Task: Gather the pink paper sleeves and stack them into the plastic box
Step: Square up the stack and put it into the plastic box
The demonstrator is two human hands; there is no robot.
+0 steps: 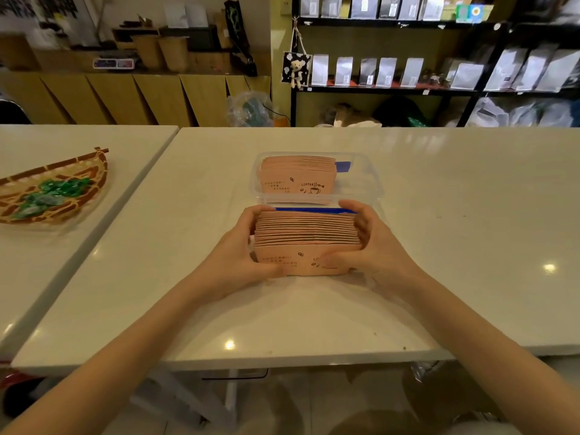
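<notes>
Head view: left hand [243,246] and right hand [367,243] squeeze a sleeve stack [306,237]; next, lift it into the box [361,183].

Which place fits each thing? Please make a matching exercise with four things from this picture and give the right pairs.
Things:
1. pink sleeve stack
2. plastic box
3. woven basket
4. plush bear

Places:
A. hangs on the black shelf
B. on the left table, holds green items
C. between both hands
D. behind the hands, already holds sleeves

Pairs: 1-C, 2-D, 3-B, 4-A
</notes>
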